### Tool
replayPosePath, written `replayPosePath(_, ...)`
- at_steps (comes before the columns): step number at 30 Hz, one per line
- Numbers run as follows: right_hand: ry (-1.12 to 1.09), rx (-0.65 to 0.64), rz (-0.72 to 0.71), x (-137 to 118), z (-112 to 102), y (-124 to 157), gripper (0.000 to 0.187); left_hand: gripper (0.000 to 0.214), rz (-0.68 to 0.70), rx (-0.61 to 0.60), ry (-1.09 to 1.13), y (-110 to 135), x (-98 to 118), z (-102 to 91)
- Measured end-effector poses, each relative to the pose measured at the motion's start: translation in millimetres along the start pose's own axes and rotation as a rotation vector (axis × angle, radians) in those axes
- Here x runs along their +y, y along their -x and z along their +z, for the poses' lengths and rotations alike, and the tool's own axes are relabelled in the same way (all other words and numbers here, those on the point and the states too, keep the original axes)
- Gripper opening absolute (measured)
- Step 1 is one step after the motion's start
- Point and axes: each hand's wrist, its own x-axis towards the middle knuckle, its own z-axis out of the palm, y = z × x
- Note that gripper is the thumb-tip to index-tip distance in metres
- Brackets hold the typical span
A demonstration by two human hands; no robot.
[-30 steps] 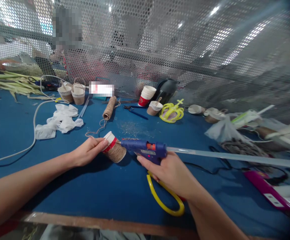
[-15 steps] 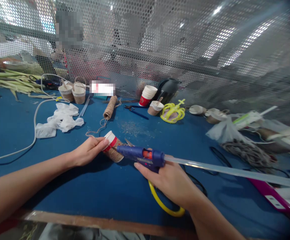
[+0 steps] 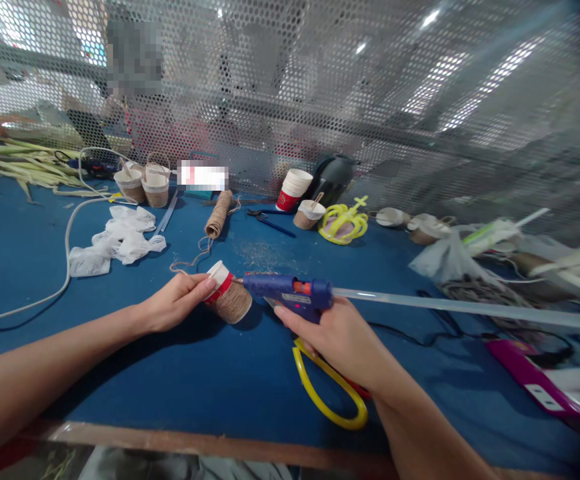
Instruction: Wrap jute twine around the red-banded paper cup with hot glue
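My left hand (image 3: pixel 180 301) is closed on the rim end of a paper cup (image 3: pixel 232 303), which lies tilted over the table. Twine wraps its lower part, and a red band and white rim show above. A strand runs from the cup back to a twine spool (image 3: pixel 219 215). My right hand (image 3: pixel 337 333) grips a blue hot glue gun (image 3: pixel 290 292) with a long clear glue stick (image 3: pixel 460 307) out of its back. The gun's nozzle is at the cup's red band, by the edge of the twine. Below my right hand are yellow-handled scissors (image 3: pixel 320 393), partly hidden.
White plastic bags (image 3: pixel 120 237) lie at left, near a white cable. Finished-looking twine cups (image 3: pixel 156 187), stacked cups (image 3: pixel 294 190), pliers (image 3: pixel 273 222) and a yellow crown-shaped piece (image 3: pixel 343 223) stand farther back. A magenta power strip (image 3: pixel 540 383) sits at right; a perforated metal screen (image 3: pixel 290 100) rises behind.
The glue gun has swung more level, its nozzle shifting slightly right and up along the cup. The cup has turned a little in my left hand, showing more twine.
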Motion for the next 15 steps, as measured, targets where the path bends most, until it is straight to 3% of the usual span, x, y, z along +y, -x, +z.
replayPosePath(15,-0.167,-0.072,0.137,-0.7,-1.7,-0.2,0.027,0.045,-0.017,0.006,-0.005,1.9,2.5,0.1)
